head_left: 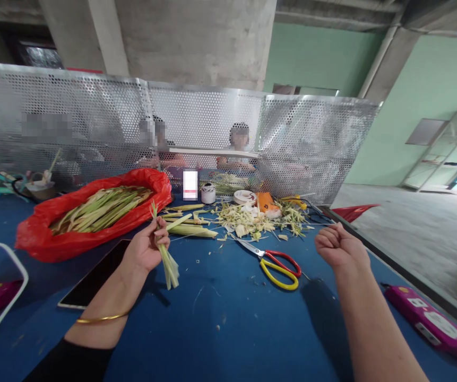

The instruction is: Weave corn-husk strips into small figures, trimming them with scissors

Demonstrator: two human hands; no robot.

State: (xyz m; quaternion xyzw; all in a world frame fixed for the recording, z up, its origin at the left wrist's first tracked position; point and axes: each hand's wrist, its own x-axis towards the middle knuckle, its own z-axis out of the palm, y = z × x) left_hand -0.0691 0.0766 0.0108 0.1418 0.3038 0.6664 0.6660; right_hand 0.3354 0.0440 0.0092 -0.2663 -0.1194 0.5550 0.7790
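My left hand (145, 247) is closed around a short bundle of pale green leaf strips (167, 260), held upright above the blue table (220, 329). My right hand (337, 245) hovers over the table's right side as a loose fist, with nothing visible in it. Scissors with red and yellow handles (276, 262) lie on the table between the two hands, nearer the right one. A red plastic bag (45, 233) full of long green leaf strips (101, 207) sits to the left of my left hand.
A pile of leaf trimmings (248, 220), tape rolls (244, 197) and an orange tool (267, 203) lie at the back. A dark phone (93, 278) lies by my left forearm. Magenta packets (427, 318) sit at the right edge. Other people sit behind a perforated metal screen (212, 122).
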